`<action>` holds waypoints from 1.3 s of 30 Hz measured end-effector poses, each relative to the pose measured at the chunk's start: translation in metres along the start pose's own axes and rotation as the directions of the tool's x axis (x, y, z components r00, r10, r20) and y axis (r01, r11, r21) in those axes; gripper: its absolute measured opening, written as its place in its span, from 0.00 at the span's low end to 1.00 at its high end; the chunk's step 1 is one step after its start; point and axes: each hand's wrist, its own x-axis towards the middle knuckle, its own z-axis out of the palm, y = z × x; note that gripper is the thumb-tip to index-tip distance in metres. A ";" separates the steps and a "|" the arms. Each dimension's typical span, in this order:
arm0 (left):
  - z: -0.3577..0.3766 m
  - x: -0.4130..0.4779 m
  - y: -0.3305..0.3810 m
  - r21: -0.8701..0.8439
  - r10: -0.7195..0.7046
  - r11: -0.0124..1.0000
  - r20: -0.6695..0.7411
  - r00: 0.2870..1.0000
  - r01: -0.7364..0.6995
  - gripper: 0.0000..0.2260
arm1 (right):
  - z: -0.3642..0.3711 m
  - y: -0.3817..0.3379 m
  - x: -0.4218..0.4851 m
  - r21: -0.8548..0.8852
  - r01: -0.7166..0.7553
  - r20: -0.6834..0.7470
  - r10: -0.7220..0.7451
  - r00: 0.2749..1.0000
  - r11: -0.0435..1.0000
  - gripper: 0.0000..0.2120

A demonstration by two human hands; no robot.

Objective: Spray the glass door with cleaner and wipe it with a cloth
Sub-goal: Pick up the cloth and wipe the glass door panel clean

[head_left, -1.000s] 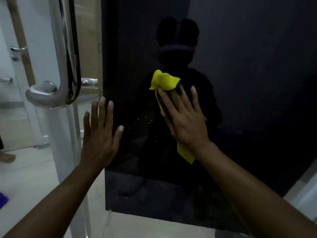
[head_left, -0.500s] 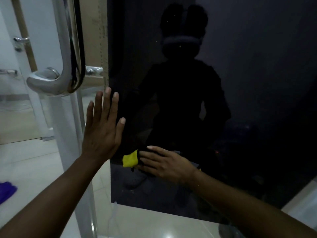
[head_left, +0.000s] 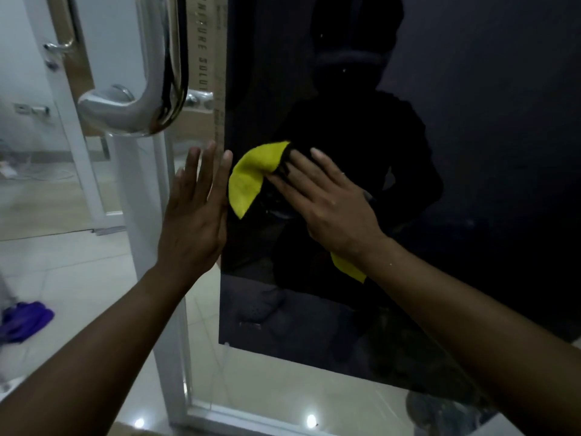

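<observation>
Yellow cloth (head_left: 251, 174) flat against glass door (head_left: 471, 152), about mid-height, near the left edge of the dark zone. Pinned there by right hand (head_left: 327, 209), palm down, fingers straight and spread, not curled round it. Left hand (head_left: 195, 215) also flat on the glass, fingers straight and together, holding nothing, just beside the cloth's left lobe and between it and the white door frame (head_left: 169, 309).

Edges: dark zone's left edge vertical, running right past the left fingertips. Its bottom edge well below both hands, with a clear strip of glass under it showing floor tiles (head_left: 78, 278). Plenty of open pane up and to the right of the cloth; tight on the left.

Counts: 1 yellow cloth, 2 hands, 1 chrome pull handle (head_left: 138, 102) up left, 1 lever handle (head_left: 58, 47) on a far door, 1 purple item (head_left: 25, 320) on the floor at left.

Hidden or unclear: cloth's middle under the right hand, only two yellow parts showing, one past the fingertips and one below the wrist. Pull handle cut off at top. Door's right edge out of view. Dark reflection of a person in the glass, no detail readable. Cardboard strip (head_left: 220, 73) behind the glass, lettering partly cut off. Purple item blurred, type unclear.
</observation>
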 end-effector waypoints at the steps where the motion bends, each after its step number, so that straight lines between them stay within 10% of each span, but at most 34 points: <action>1: 0.000 -0.002 -0.002 -0.001 0.004 1.000 0.001 1.000 -0.004 0.30 | 0.005 -0.007 -0.004 -0.002 0.062 0.011 -0.062 0.998 0.998 0.24; 13: 0.031 -0.054 0.013 -0.040 -0.050 0.998 0.053 0.997 0.052 0.29 | 0.071 -0.103 -0.117 0.113 0.384 0.232 -0.400 0.887 0.916 0.23; 22: 0.035 -0.105 0.062 -0.337 -0.076 0.935 0.125 0.989 0.115 0.27 | 0.042 -0.141 -0.166 0.522 -0.181 0.251 0.053 0.967 0.834 0.17; 28: 0.021 -0.146 0.102 -0.533 -0.140 0.802 0.270 0.952 0.270 0.28 | -0.002 -0.153 -0.184 0.706 -0.653 0.525 0.415 0.743 0.275 0.34; 34: 0.031 -0.184 0.129 -0.663 -0.147 0.494 0.574 0.805 0.563 0.47 | -0.033 -0.158 -0.153 0.666 -0.621 0.730 0.530 0.431 -0.413 0.21; 39: 0.038 -0.180 0.133 -0.587 -0.289 0.203 0.728 0.621 0.783 0.23 | -0.031 -0.155 -0.145 0.587 -0.459 0.809 0.507 0.298 -0.667 0.19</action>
